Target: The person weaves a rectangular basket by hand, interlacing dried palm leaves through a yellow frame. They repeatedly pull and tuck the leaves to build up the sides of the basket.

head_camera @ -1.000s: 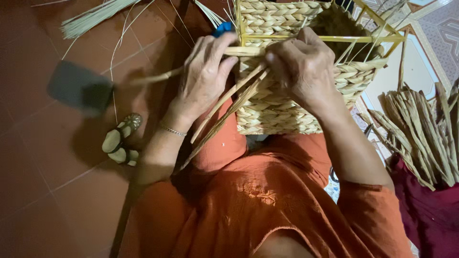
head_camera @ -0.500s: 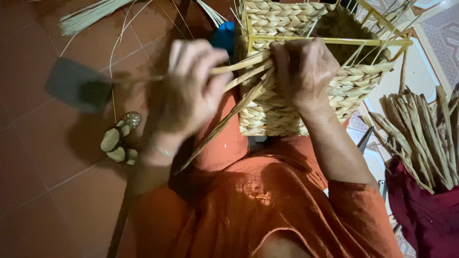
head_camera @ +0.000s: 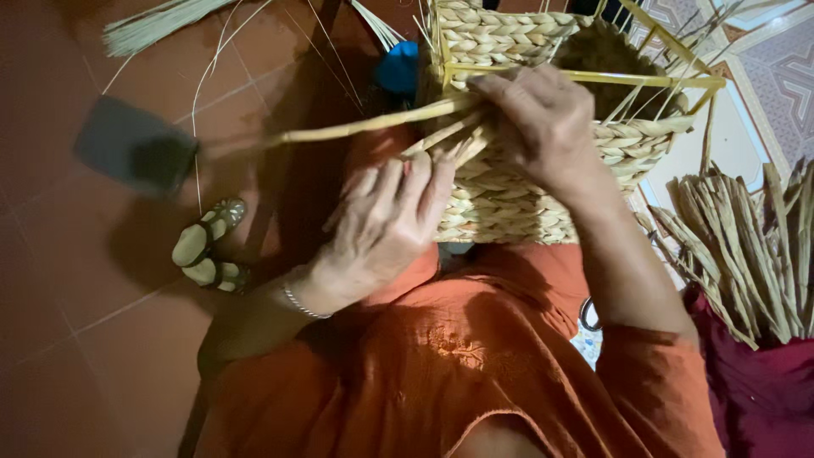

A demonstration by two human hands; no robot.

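Observation:
A half-woven straw basket (head_camera: 509,203) with a yellow wire frame (head_camera: 593,78) rests on my lap. My right hand (head_camera: 543,119) presses on the basket's rim and pinches the woven strands there. My left hand (head_camera: 381,225) lies lower, its fingers closed around several loose straw strands (head_camera: 441,140) that stick out of the basket's side. One long strand (head_camera: 339,131) runs out to the left from under my right hand.
A bundle of dried straw (head_camera: 746,246) lies at the right on dark red cloth (head_camera: 763,390). On the red tiled floor are sandals (head_camera: 208,250), a dark flat object (head_camera: 136,153), a blue object (head_camera: 398,66) and a straw sheaf (head_camera: 161,21).
My left hand has come down from the basket's rim to the loose strands lower on its side. The long strand now points left. My right hand stays on the rim.

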